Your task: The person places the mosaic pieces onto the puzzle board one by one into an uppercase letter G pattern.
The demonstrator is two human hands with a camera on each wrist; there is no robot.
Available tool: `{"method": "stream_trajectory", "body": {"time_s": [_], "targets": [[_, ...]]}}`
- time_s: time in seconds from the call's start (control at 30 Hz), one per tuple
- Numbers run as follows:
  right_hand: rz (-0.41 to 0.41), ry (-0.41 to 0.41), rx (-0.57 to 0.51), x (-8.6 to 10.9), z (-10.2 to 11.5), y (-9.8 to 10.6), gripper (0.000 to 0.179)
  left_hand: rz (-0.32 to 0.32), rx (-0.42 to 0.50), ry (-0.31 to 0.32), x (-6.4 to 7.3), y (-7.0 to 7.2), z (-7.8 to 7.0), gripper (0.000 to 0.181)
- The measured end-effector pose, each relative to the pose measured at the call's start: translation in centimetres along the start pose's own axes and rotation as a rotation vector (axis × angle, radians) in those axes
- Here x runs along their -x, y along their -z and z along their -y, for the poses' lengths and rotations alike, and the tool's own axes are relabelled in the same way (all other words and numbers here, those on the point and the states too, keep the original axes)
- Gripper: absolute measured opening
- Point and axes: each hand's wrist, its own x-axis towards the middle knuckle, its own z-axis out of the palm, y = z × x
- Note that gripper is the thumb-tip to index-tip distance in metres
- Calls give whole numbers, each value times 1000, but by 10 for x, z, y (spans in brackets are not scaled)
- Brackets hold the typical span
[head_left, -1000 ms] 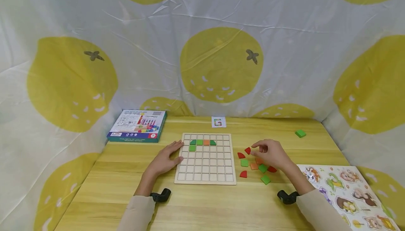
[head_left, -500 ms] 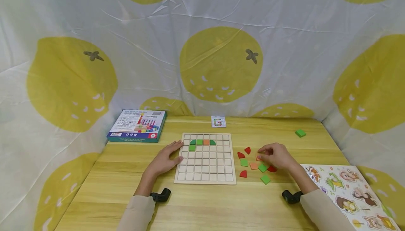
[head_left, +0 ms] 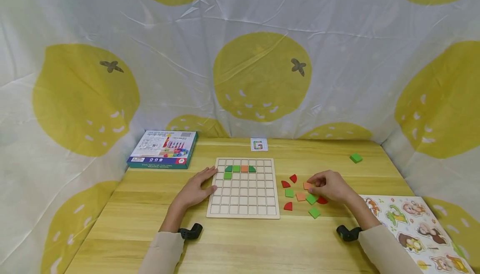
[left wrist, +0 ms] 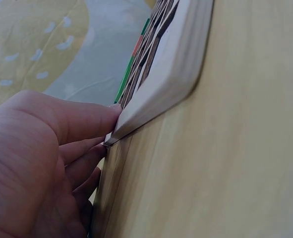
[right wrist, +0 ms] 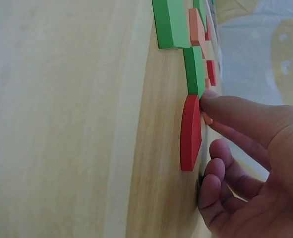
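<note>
One wood-grained table is fronting a fruit-printed curtain on my distant feed, the right hand pinching an orange tile (left hand spread, touching the grid board).

Grid board: pale wood, matt. Tabletop: wood-grained, smooth, faint sheen. Loose tiles, right: smooth, painted-looking. Backdrop: creased cloth. Box, far left: smooth printed card. Sleeves: matt cloth.
</note>
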Motion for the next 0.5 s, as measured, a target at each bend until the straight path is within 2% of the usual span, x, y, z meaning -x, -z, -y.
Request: {"method": "stream_trajectory", "body": {"time_s": [0.5], "targets": [[-86, 21, 51, -5, 7, -3, 21, -2, -32, -11, 0, 0, -1, 65]]}}
